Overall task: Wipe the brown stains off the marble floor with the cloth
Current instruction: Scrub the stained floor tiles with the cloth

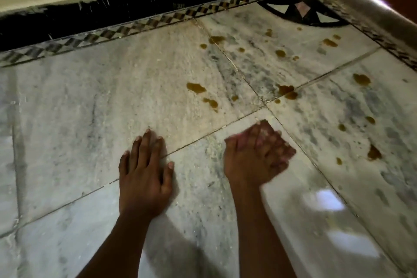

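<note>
Nearest us, our two forearms reach over the marble floor (79,101). Our left hand (144,171) lies flat, palm down, fingers straight and spread across a tile seam, its grip open and empty. Our right hand (255,156) is motion-blurred just beside it, fingers loosely bent; we cannot tell whether its grip is open or closed. We see no cloth. Beyond the hands lie the brown stains (195,87): we count about twenty, scattered from the middle of the floor towards its far right corner. Farther still, one checkered inlay strip (135,27) runs along the floor's far edge under one black skirting (67,20).
</note>
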The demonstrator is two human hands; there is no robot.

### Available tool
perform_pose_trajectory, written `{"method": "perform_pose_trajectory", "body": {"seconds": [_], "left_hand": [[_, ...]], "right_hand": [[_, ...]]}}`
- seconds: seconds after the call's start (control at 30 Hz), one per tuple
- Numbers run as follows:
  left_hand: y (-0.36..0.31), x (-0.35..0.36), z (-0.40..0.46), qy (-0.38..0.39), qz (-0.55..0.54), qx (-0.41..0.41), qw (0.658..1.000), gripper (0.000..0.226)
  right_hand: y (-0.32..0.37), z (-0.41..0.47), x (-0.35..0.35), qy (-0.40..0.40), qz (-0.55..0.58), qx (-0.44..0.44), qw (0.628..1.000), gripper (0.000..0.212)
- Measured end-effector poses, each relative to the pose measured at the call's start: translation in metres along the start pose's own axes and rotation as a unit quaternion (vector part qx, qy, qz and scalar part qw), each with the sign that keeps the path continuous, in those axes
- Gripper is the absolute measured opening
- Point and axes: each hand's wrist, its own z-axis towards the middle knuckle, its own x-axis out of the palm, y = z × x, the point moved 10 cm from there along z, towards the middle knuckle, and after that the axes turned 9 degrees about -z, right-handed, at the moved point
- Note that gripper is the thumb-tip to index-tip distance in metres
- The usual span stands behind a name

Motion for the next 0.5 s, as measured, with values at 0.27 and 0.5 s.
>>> {"method": "perform_pose_trajectory", "body": {"seconds": [0.27,0.5], "left_hand": [[0.002,0.001,0.001,0.001,0.01,-0.006,1.0,0.071],[0.008,0.012,-0.001,-0.015,0.018,0.002,1.0,0.073]], "right_hand": [[0.052,-0.046,0.0,-0.042,-0.05,-0.291,0.955,0.079],[0.09,0.051,-0.001,0.052,-0.009,-0.065,0.997,0.083]]}}
